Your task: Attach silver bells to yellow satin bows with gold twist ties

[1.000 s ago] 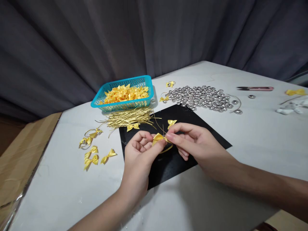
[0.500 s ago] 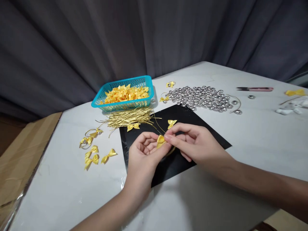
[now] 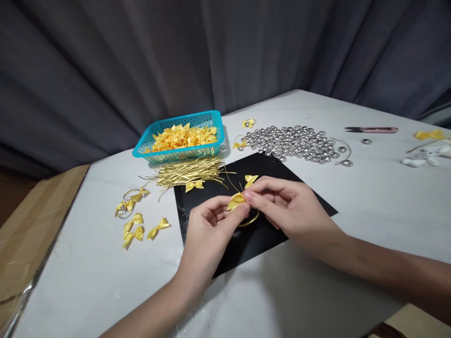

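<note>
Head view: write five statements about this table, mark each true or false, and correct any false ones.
1. Pink-handled thread snips lie right of the silver bead heap. True.
2. A turquoise basket stands behind the gold wire ties. True.
3. The basket holds silver beads. False: it holds yellow ribbon bows.
4. The left hand and right hand meet at a yellow bow. True.
5. The silver bead heap lies left of the basket. False: it lies to the right.

The bows (image 3: pixel 235 202) are yellow (the mat (image 3: pixel 252 239) plain black).
</note>
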